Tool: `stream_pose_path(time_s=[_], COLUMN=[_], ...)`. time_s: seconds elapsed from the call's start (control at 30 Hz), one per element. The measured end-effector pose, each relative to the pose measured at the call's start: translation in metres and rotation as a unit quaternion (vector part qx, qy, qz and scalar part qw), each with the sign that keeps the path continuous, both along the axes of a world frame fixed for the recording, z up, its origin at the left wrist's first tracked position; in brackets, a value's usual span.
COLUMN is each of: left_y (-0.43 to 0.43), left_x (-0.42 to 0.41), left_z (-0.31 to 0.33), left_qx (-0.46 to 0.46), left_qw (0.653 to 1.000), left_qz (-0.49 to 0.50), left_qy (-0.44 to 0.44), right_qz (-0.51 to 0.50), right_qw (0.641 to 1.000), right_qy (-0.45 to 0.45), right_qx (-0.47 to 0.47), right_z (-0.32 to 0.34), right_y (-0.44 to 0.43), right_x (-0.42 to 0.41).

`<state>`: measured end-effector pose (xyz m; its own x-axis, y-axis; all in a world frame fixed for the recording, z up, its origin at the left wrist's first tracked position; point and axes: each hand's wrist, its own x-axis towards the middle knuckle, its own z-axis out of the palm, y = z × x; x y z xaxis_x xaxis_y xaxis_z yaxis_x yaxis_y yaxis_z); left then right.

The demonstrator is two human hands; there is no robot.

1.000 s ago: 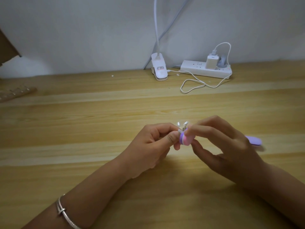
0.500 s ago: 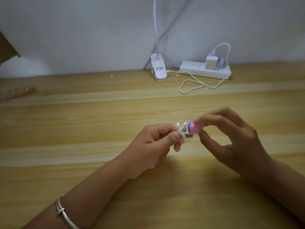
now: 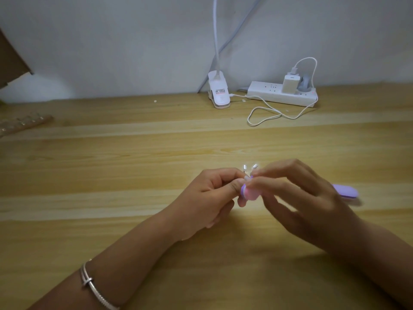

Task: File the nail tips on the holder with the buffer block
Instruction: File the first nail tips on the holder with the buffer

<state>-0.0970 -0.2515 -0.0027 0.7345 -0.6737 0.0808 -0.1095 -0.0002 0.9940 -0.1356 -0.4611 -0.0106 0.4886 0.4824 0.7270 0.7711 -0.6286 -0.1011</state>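
Open desk (image 3: 100,171) stretches left of and before the power strip (image 3: 279,96). Blocking: clip lamp base (image 3: 220,97) just left, looped cable (image 3: 263,117) just before it, left hand (image 3: 210,198) and right hand (image 3: 301,202) meeting farther forward.

My buffer block (image 3: 249,193) is pink on the round face with a purple layer behind it. The nail tips (image 3: 245,168) look clear with a silvery shine. The lilac thing (image 3: 346,191) on the right is too blurry to identify. The table (image 3: 111,175) is light yellowish wood with paler stripes running left to right. On the far side there's a white power strip (image 3: 277,96) with a tiny red light (image 3: 312,93), a white charger (image 3: 290,84), a white cable (image 3: 263,117), a grey plug (image 3: 305,82) and a white clip lamp (image 3: 218,92). There's a silver bracelet (image 3: 96,288) near left and brown cardboard (image 3: 11,59) far left.
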Motion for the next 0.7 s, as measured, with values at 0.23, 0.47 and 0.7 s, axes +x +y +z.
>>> stream_pose_path(time_s=[0.23,0.47,0.7], left_y=[0.000,0.000,0.000], left_x=[0.001,0.002,0.000], left_z=[-0.002,-0.001,0.000], left_qx=[0.000,-0.008,-0.014], left_qw=[1.000,1.000,1.000], left_qz=[0.010,0.019,0.003], left_qy=[0.010,0.010,0.008], right_qz=[-0.012,-0.064,-0.011], right_qw=[0.999,0.998,1.000], right_qy=[0.017,-0.006,-0.015], right_qx=[0.047,0.011,-0.013], right_z=[0.002,0.004,0.002], right_y=[0.002,-0.012,-0.002], right_x=[-0.001,0.006,0.002])
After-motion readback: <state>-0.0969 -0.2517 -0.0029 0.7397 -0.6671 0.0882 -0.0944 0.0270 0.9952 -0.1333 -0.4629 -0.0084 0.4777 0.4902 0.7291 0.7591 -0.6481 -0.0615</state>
